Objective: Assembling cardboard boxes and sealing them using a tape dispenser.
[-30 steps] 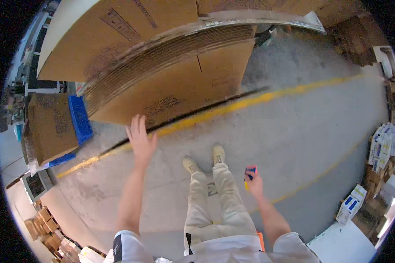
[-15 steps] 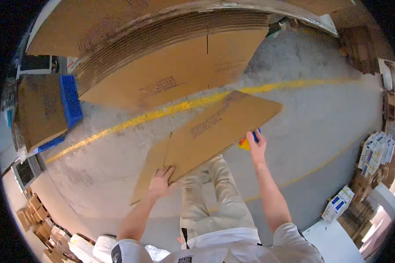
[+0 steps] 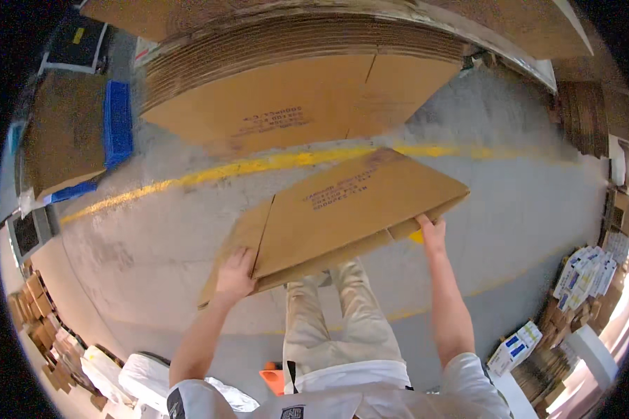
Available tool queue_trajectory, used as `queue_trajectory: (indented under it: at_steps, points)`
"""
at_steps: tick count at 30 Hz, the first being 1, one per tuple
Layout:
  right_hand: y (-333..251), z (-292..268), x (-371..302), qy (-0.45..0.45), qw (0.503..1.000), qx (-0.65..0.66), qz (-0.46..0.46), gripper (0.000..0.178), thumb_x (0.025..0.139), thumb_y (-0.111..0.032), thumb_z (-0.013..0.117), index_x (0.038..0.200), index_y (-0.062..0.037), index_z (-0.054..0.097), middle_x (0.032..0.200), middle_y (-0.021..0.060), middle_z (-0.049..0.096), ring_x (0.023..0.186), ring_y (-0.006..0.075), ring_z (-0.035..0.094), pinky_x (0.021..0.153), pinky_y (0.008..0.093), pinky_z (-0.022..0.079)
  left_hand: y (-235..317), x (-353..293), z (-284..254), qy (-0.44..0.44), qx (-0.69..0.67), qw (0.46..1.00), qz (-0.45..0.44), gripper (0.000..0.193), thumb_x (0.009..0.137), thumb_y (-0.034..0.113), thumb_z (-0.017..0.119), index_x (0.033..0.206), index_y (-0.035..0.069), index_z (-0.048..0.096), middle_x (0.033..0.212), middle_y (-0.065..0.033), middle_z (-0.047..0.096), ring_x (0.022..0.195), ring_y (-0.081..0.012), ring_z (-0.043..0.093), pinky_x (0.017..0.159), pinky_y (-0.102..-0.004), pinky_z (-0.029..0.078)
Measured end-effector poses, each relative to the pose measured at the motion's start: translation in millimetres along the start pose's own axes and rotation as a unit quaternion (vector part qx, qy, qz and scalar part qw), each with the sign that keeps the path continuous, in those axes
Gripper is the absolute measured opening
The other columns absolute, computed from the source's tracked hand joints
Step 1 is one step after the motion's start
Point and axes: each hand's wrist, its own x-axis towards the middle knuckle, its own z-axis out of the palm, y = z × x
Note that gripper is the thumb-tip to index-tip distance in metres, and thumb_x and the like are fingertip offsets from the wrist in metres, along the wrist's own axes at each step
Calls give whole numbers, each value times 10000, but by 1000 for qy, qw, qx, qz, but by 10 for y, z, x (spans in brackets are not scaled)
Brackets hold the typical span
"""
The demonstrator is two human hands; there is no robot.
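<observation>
A folded-flat brown cardboard box (image 3: 342,209) with dark print is held up at a slant in front of my legs, its layers slightly parted along the near edge. My left hand (image 3: 235,274) grips its near left edge, fingers lying over the top face beside a slit. At the near right edge, my right hand (image 3: 432,232) is closed on the cardboard, thumb uppermost and the other fingers mostly hidden. A small yellow object (image 3: 416,237) peeks out beside that hand, largely covered by the box; its kind cannot be made out.
Ahead stands a thick stack of flat cardboard boxes (image 3: 293,105), behind a yellow floor line (image 3: 258,166). Cardboard with blue crates (image 3: 119,122) stands at the left. White printed packs (image 3: 586,276) lie at the right. Something orange (image 3: 273,378) shows beside my trousers.
My right hand has moved from just off the cardboard, holding a yellow, red and blue object, onto its near right edge. The box's near edge has parted slightly.
</observation>
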Motion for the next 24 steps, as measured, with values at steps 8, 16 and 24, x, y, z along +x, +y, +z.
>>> queue_trajectory:
  at_steps: [8, 16, 24]
  points:
    - [-304, -310, -160, -138, 959, -206, -138, 347, 842, -130, 689, 1149, 15, 619, 1054, 143, 694, 855, 234, 671, 768, 351, 544, -751, -438, -722, 65, -30, 938, -339, 341, 982, 302, 588, 1025, -11, 716, 812, -266, 671, 781, -464, 644, 683, -474, 509]
    - [-730, 143, -261, -143, 743, -589, -286, 381, 816, -168, 654, 1168, -28, 615, 1085, 260, 598, 877, 411, 652, 772, 474, 554, -1605, 239, -585, 298, -265, 813, -423, 711, 990, 606, 478, 963, -77, 673, 713, -103, 597, 721, -220, 573, 701, -422, 471]
    - [-573, 1223, -625, -64, 578, -748, -321, 457, 944, -464, 567, 1110, -50, 665, 1018, 239, 627, 860, 357, 673, 731, 426, 552, -554, 967, 228, 218, 59, 902, -367, 906, 970, 604, 470, 1554, -27, 181, 1499, -438, 218, 1415, -556, 228, 1151, -545, 260]
